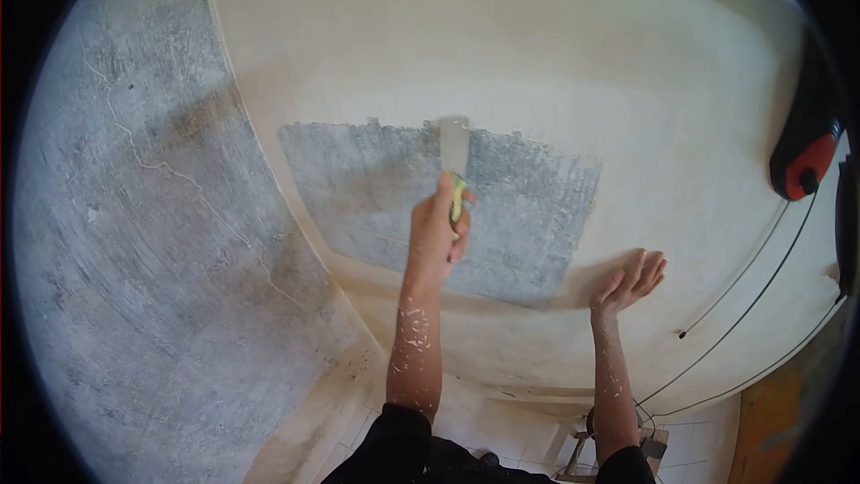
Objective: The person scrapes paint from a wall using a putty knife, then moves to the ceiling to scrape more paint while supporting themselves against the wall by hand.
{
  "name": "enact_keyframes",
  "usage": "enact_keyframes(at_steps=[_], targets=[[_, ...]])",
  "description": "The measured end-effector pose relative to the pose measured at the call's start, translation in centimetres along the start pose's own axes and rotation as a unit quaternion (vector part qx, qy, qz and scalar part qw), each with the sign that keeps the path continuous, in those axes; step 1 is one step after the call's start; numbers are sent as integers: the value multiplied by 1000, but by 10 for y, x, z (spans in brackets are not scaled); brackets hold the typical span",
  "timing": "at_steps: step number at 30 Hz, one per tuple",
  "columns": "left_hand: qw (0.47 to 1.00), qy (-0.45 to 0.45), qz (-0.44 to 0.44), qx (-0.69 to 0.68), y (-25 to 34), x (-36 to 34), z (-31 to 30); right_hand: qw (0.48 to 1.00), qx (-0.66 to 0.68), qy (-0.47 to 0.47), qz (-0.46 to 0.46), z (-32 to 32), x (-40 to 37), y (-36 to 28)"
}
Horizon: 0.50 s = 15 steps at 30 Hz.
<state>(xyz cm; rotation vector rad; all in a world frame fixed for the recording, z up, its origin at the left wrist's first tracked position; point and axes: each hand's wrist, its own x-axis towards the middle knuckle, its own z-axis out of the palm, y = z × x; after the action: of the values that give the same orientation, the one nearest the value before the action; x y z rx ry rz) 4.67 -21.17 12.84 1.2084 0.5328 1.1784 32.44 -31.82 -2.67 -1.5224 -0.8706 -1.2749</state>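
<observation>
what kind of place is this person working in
Likely a room under renovation: the pale wall has a rough grey patch, the left hand holds a scraper, and floor tiles show below.

Single view: head cam, looking forward and down over the wearer's own arms. Wide lens, round frame, black corners, edges bow. Faces the pale wall (537, 54), which fills centre to upper right. Range is close: left hand (441, 220) reaches mid-frame, right hand (633, 282) sits right of centre, lower half. Grey wall (161, 242) runs down the left side. Bottom edge catches black shirt (448, 459) and tiled floor (703, 444), seen from above.
</observation>
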Motion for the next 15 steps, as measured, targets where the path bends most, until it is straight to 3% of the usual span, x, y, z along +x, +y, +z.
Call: enact_keyframes(at_steps=[3, 7, 11, 14, 15], targets=[[1000, -4, 9, 3, 21, 8, -13, 1000, 4, 9, -1, 1, -1, 1], [996, 27, -74, 35, -2, -12, -38, 1000, -2, 22, -5, 2, 5, -4], [998, 14, 14, 51, 45, 27, -40, 999, -18, 30, 7, 2, 2, -9], [998, 21, 3, 57, 42, 27, -55, 999, -13, 45, 0, 5, 3, -8], [998, 30, -38, 39, 25, 18, -67, 999, -12, 52, -7, 7, 4, -8]])
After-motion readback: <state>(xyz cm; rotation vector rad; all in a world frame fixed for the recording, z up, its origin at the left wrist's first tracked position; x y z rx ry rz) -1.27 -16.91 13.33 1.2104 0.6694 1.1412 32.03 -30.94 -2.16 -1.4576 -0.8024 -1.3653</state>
